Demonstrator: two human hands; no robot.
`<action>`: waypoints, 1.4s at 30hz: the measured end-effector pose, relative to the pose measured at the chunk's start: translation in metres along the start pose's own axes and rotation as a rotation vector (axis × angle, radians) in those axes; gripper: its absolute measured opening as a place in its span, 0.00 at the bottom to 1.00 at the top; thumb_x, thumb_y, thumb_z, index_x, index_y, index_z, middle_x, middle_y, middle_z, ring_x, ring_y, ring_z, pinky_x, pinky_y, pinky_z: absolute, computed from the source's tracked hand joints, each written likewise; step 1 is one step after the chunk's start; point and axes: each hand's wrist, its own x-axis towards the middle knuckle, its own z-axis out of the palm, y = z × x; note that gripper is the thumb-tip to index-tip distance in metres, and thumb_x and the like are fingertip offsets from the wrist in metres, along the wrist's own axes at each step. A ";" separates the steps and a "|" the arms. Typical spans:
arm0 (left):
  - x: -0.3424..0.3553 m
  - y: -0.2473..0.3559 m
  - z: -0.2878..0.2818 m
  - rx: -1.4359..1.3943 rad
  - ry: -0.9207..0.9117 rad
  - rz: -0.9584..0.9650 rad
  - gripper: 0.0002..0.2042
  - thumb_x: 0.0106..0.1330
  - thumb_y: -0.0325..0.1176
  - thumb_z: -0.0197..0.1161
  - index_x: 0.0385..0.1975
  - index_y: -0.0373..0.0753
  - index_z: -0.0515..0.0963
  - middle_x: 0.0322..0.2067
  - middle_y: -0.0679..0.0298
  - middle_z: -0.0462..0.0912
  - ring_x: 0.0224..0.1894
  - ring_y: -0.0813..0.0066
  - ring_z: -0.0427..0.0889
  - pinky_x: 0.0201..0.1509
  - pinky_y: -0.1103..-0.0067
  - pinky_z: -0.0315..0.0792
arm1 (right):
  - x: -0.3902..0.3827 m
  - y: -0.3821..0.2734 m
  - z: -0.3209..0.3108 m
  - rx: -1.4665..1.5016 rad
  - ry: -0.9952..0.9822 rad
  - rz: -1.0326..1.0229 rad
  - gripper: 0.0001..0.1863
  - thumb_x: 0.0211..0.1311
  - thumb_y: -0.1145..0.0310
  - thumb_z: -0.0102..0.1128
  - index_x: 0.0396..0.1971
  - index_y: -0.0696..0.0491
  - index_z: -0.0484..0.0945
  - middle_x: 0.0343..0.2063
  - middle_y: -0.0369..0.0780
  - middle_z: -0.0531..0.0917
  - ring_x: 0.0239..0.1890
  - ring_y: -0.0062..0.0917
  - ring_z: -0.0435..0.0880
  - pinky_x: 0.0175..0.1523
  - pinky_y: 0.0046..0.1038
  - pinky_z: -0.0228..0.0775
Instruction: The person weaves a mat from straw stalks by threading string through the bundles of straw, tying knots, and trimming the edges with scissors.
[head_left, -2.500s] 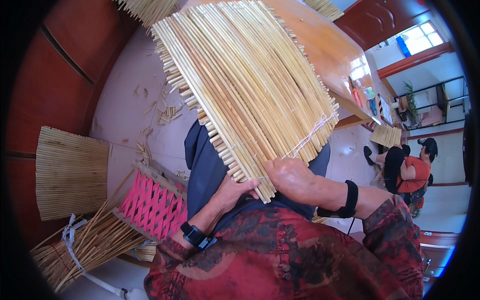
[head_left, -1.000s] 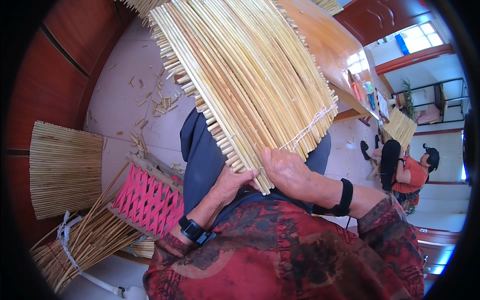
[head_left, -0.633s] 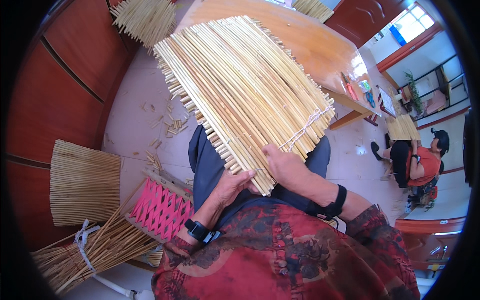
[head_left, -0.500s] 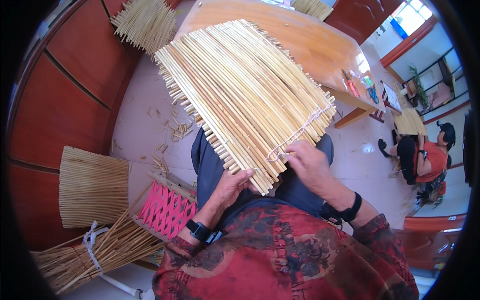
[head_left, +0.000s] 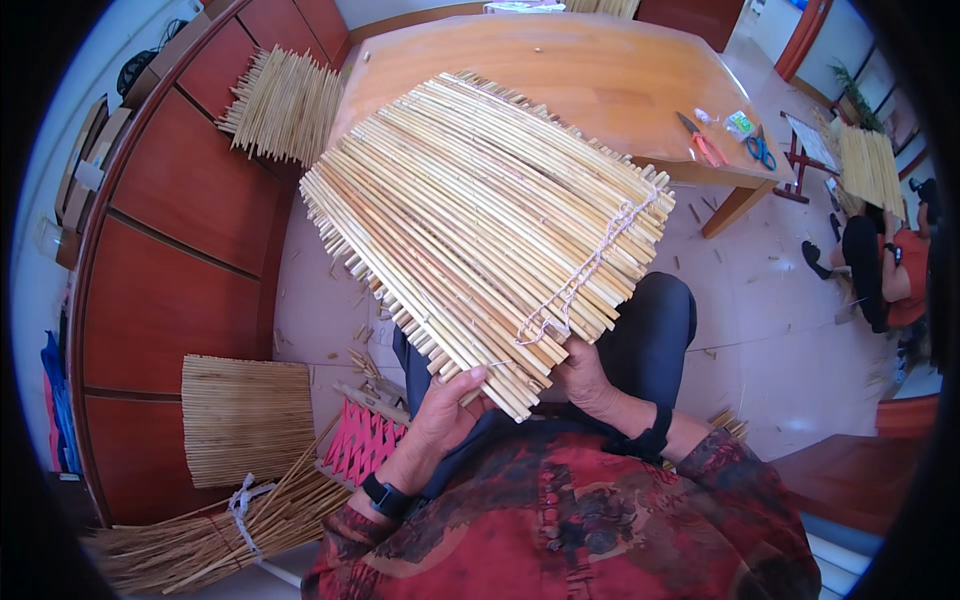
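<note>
A mat of straight, pale yellow reed sticks (head_left: 470, 220) lies tilted over my lap, its far part over the table's near edge. Pinkish-white cord (head_left: 590, 270) runs in loops across its right end, with a loose loop near the closest sticks. My left hand (head_left: 445, 405) grips the mat's near corner, thumb on top and the other fingers underneath. My right hand (head_left: 590, 380) is at the near edge beside the cord's end. Its fingers go under the sticks and are hidden.
Ahead stands a wooden table (head_left: 560, 50) with red-handled pliers (head_left: 708, 148) and blue-handled scissors (head_left: 760, 150). At left are red cabinets (head_left: 170, 310), a leaning stick mat (head_left: 248, 420), a tied reed bundle (head_left: 230, 525) and a pink-strapped stool (head_left: 362, 440). Another person (head_left: 890, 265) sits at right.
My right hand has left the cord on top and moved down to the near edge, its fingers under the mat. My left hand keeps its hold on the corner. The view has shifted.
</note>
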 end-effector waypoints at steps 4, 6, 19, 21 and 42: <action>-0.001 0.001 0.002 -0.065 -0.005 -0.030 0.25 0.57 0.33 0.57 0.54 0.37 0.58 0.50 0.58 0.68 0.50 0.63 0.71 0.50 0.62 0.71 | 0.000 0.011 0.002 0.102 -0.052 -0.074 0.17 0.52 0.82 0.53 0.44 0.57 0.73 0.42 0.39 0.77 0.47 0.23 0.72 0.52 0.24 0.62; -0.002 0.002 0.005 -0.115 0.028 -0.024 0.26 0.58 0.33 0.57 0.55 0.37 0.57 0.50 0.57 0.68 0.51 0.62 0.71 0.52 0.61 0.68 | 0.000 0.019 0.004 0.274 -0.036 0.115 0.16 0.53 0.80 0.53 0.45 0.56 0.73 0.42 0.39 0.77 0.48 0.22 0.71 0.53 0.24 0.61; -0.003 0.000 0.003 -0.111 0.093 0.007 0.25 0.58 0.33 0.56 0.54 0.34 0.58 0.49 0.55 0.69 0.50 0.62 0.71 0.55 0.63 0.66 | 0.012 0.006 0.007 0.137 -0.214 -0.118 0.22 0.46 0.76 0.62 0.46 0.53 0.73 0.46 0.40 0.75 0.51 0.26 0.69 0.55 0.28 0.61; -0.003 0.002 0.003 -0.093 0.100 -0.002 0.25 0.59 0.34 0.56 0.54 0.34 0.58 0.49 0.55 0.69 0.50 0.62 0.71 0.55 0.63 0.66 | 0.012 0.010 0.006 0.074 -0.209 -0.144 0.23 0.46 0.76 0.63 0.47 0.53 0.72 0.46 0.40 0.75 0.51 0.26 0.69 0.55 0.28 0.61; -0.018 0.082 0.006 2.219 0.104 0.824 0.31 0.44 0.29 0.63 0.53 0.37 0.63 0.56 0.56 0.62 0.61 0.60 0.58 0.65 0.62 0.43 | 0.027 0.016 -0.043 -0.279 -0.042 -0.221 0.21 0.55 0.73 0.55 0.50 0.56 0.67 0.49 0.43 0.72 0.51 0.31 0.69 0.55 0.29 0.62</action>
